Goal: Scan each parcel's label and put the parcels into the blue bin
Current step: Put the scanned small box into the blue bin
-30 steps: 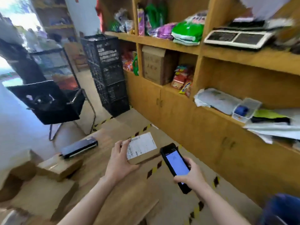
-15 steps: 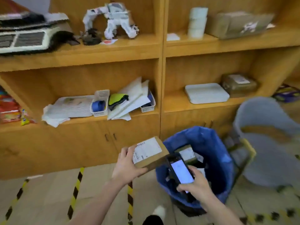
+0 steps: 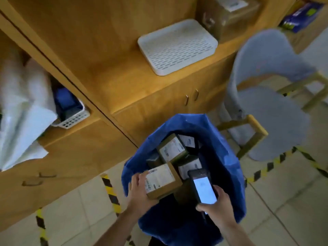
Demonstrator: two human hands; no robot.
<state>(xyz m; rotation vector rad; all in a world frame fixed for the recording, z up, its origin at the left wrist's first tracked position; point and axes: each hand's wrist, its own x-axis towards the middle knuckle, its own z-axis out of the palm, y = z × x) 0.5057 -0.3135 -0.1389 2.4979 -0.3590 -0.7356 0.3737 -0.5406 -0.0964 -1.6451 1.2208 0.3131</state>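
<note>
My left hand [image 3: 140,191] grips a small brown cardboard parcel [image 3: 162,181] with a white label on top, held over the left part of the blue bin's opening. The blue bin [image 3: 225,166], lined with a blue bag, stands on the floor below me. Several labelled parcels [image 3: 173,150] lie inside it. My right hand [image 3: 215,205] holds a black handheld scanner [image 3: 202,188] with a lit screen, just right of the held parcel and over the bin.
A wooden cabinet [image 3: 124,96] with shelves stands behind the bin. A white slotted tray [image 3: 177,45] and a taped brown box [image 3: 229,16] sit on its shelf. A grey chair [image 3: 271,110] is right of the bin. Yellow-black tape [image 3: 111,192] marks the tiled floor.
The view swung from the parcel table to the cabinet and down onto the bin. My left hand carried the parcel over the bin's opening, with the scanner beside it.
</note>
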